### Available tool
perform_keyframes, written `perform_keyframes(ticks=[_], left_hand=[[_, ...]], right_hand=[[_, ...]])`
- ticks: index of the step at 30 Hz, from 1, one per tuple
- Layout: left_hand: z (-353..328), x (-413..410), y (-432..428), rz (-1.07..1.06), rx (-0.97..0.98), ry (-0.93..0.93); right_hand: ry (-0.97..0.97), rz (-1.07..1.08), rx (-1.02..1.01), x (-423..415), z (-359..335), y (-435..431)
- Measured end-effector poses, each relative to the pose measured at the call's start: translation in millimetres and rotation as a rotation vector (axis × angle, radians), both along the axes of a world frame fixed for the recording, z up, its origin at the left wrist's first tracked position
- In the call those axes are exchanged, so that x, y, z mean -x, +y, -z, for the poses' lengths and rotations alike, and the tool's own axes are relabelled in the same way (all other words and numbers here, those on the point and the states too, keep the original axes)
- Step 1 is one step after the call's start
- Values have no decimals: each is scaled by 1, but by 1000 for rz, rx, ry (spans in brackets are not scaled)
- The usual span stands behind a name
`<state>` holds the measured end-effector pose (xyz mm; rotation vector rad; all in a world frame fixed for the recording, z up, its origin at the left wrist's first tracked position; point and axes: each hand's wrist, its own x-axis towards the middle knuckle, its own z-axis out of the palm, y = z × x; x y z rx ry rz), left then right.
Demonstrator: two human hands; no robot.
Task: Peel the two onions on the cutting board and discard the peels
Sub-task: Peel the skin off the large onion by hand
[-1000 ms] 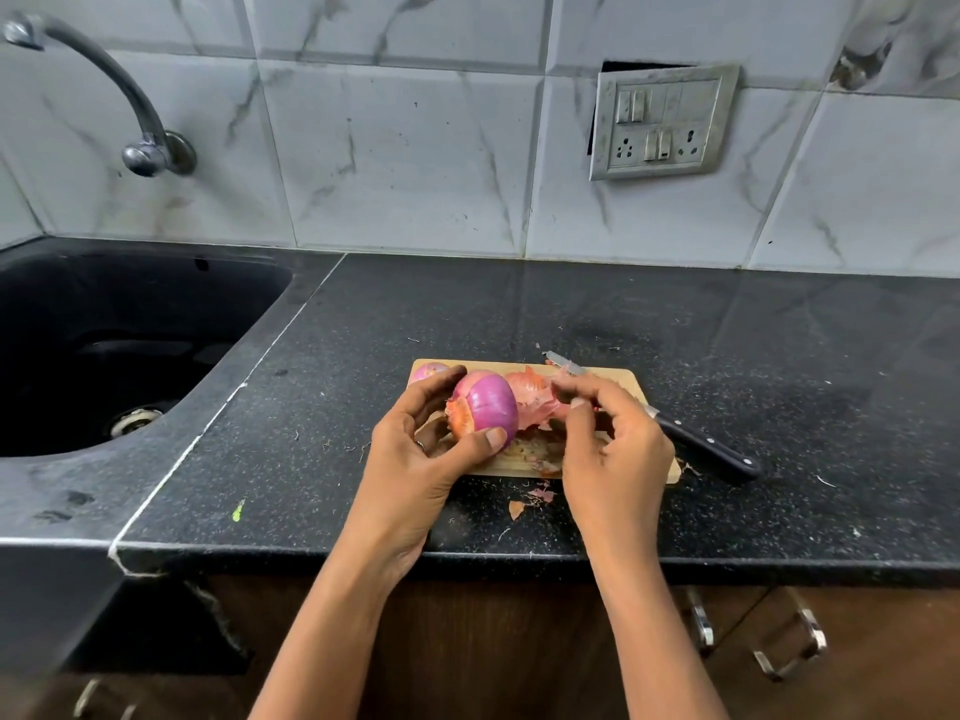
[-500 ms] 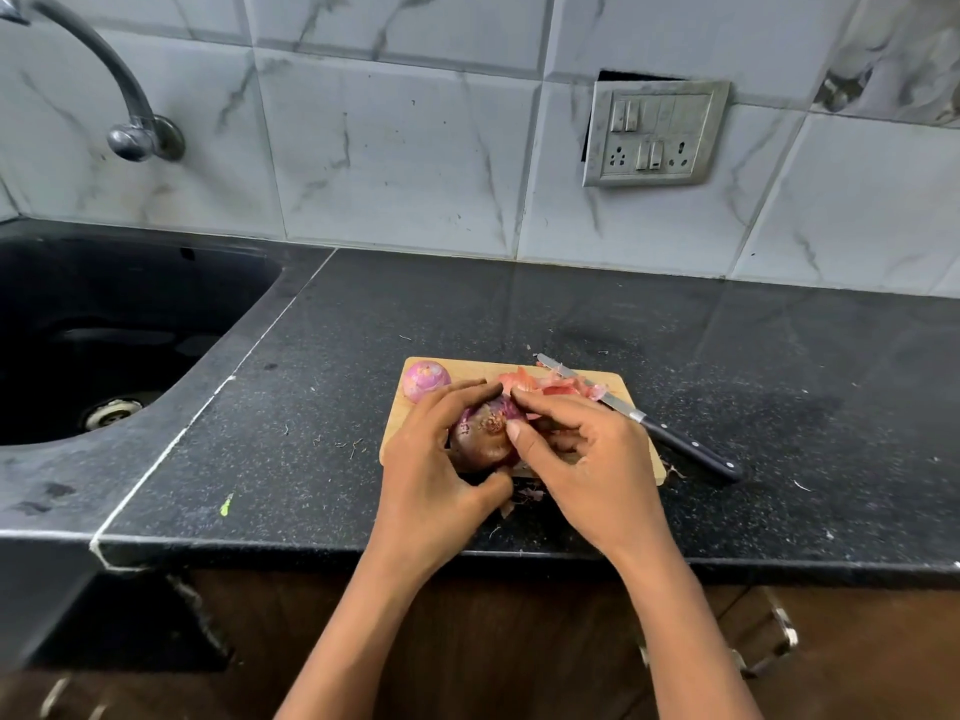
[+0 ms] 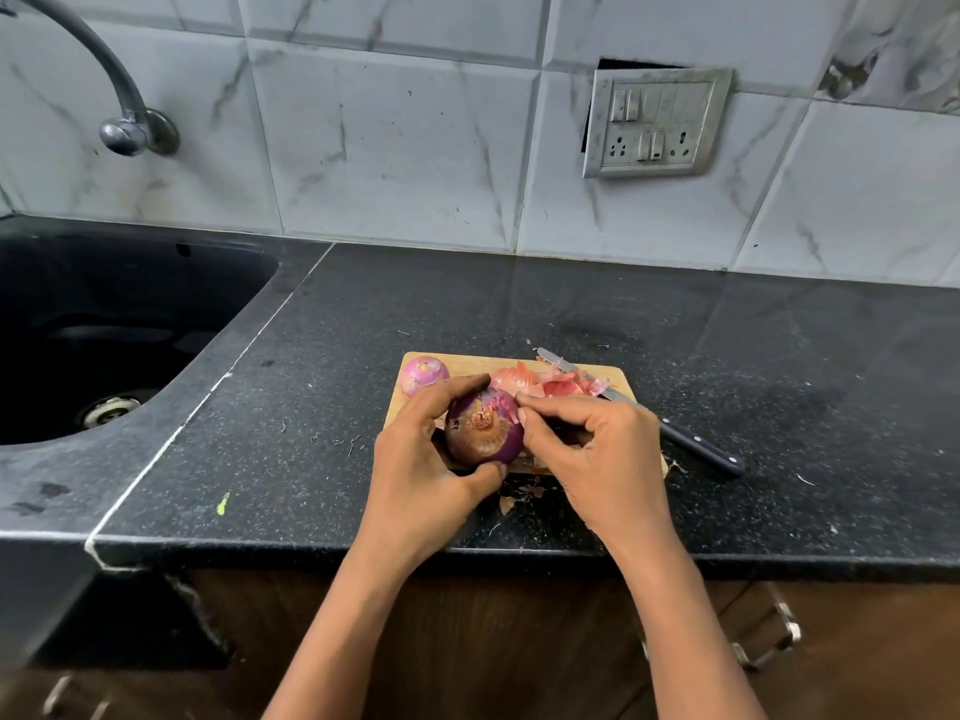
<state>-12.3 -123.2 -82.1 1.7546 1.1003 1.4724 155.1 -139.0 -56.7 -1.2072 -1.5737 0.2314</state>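
Half-peeled purple onion (image 3: 483, 431) is held over the near side of the cutting board (image 3: 618, 379), left hand (image 3: 426, 459) wrapped around it and right hand (image 3: 597, 454) pinching its skin, with the second onion (image 3: 423, 374) at the board's far-left corner and loose peels (image 3: 550, 384) plus a knife (image 3: 691, 444) off right.

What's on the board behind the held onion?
A smaller onion at the far left corner, loose peels, a knife across the right edge. The left hand, right hand and held onion hide the board's near part.
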Motion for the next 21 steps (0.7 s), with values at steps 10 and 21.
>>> perform_keyframes(ticks=[10, 21], left_hand=[[2, -1, 1, -20, 13, -28], [3, -1, 2, -26, -3, -30]], right_hand=[[-52, 8, -30, 7, 0, -8], [-318, 225, -246, 14, 5, -4]])
